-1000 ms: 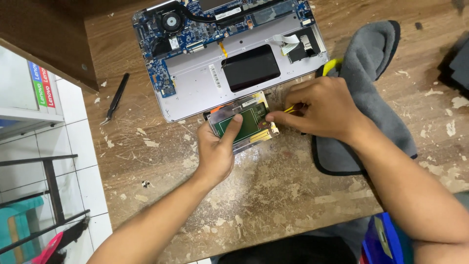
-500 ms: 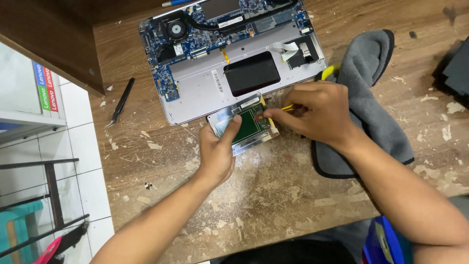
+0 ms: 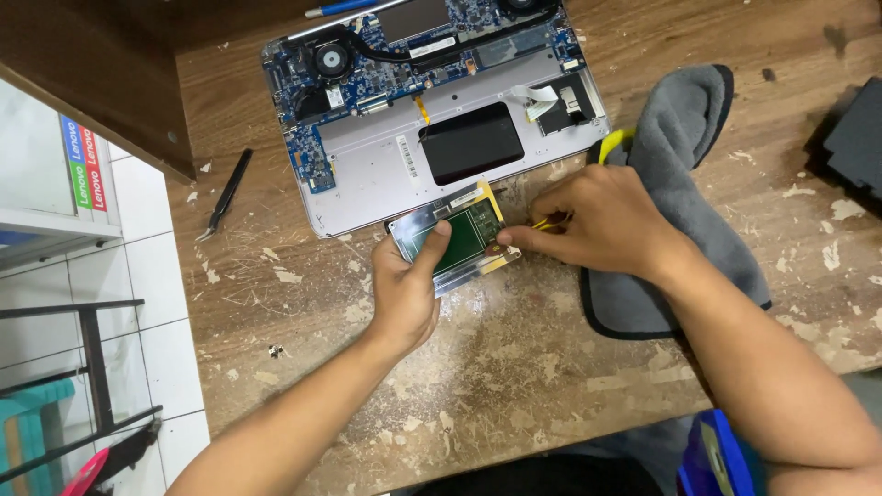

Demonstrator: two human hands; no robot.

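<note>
My left hand (image 3: 406, 292) grips a small rectangular touchpad module (image 3: 455, 237) with a green circuit board and silvery edge, thumb pressed on its top. My right hand (image 3: 602, 223) pinches a thin yellow tool (image 3: 544, 222) whose tip meets the module's right edge. Both sit on the worn wooden table (image 3: 514, 367) just in front of an opened laptop base (image 3: 432, 101), which shows a blue mainboard, a fan and a black rectangular cutout.
A grey cloth (image 3: 684, 184) lies under my right wrist, with a yellow-handled tool (image 3: 614, 142) at its upper left. Black tweezers (image 3: 225, 195) rest at the table's left. A dark object (image 3: 854, 138) sits at the far right edge. Tiled floor lies at left.
Both hands stay on the module; my right hand has shifted slightly along its right edge with the yellow tool. The view has drifted a little.
</note>
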